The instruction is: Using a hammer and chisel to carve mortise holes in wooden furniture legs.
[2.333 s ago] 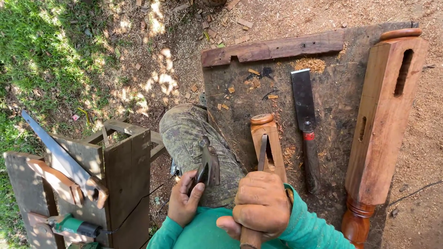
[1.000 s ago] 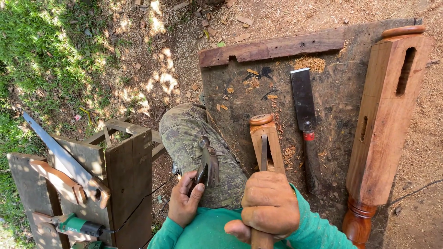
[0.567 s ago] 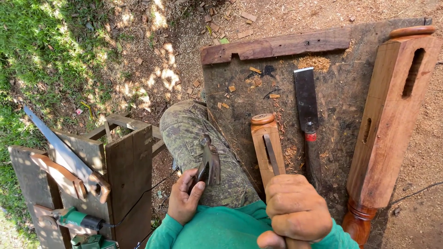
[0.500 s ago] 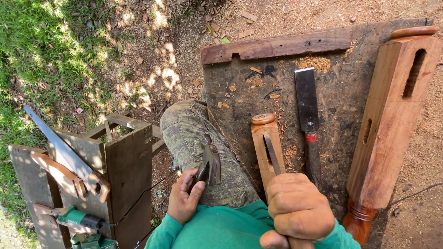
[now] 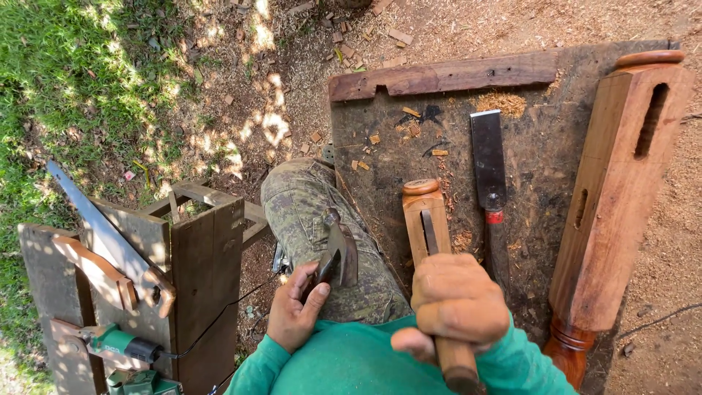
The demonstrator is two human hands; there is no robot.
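Note:
My right hand (image 5: 455, 301) is closed around the wooden handle of a chisel (image 5: 430, 232), whose blade sits in the slot of a short turned wooden post (image 5: 421, 213) lying on a dark workboard (image 5: 545, 161). My left hand (image 5: 294, 314) rests on my camouflage-trousered knee (image 5: 316, 219) and holds a claw hammer (image 5: 338, 252) by its head end. A wide flat chisel with a red collar (image 5: 488, 168) lies on the board just right of the short post. A long turned post with two mortise slots (image 5: 614, 197) lies along the board's right side.
Wood chips and sawdust (image 5: 409, 132) lie scattered on the board. A rough plank (image 5: 446, 75) lies along its far edge. At left stands a dark wooden crate (image 5: 197, 271) with a handsaw (image 5: 102, 234) and a green power tool (image 5: 121, 344). Grass (image 5: 66, 80) lies beyond.
My right hand has slid down and toward me along the chisel handle. The left hand with the hammer has stayed on my knee.

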